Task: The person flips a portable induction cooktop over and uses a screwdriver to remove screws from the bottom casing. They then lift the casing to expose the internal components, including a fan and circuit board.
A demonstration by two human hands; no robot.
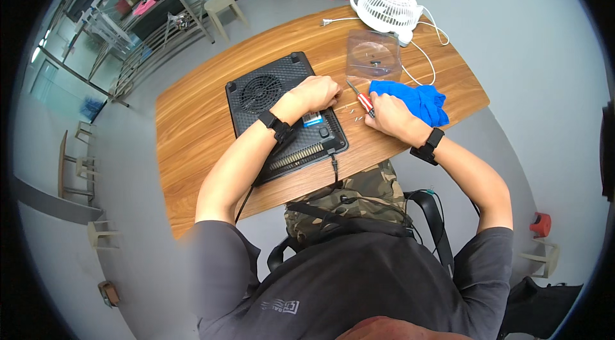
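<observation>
A black induction cooktop [246,113] lies upside down on the wooden table, with its round fan grille, feet and vent slots facing up. Over its right side rests my left hand [317,93], fingers curled together; whatever they may pinch is hidden. My right hand [391,116] is closed around the red and white handle of a screwdriver [363,100], whose shaft points up and left toward the left hand. Several small screws [358,118] lie on the wood between the cooktop and my right hand. A blue cloth [419,102] is bunched just beyond that hand.
A clear plastic tray [357,71] with small parts stands beyond the screwdriver. Behind it is a white fan [387,7] with its cord looping over the table [198,90]. The cooktop's black cord [335,167] hangs over the near edge. A stool [224,6] stands past the far edge.
</observation>
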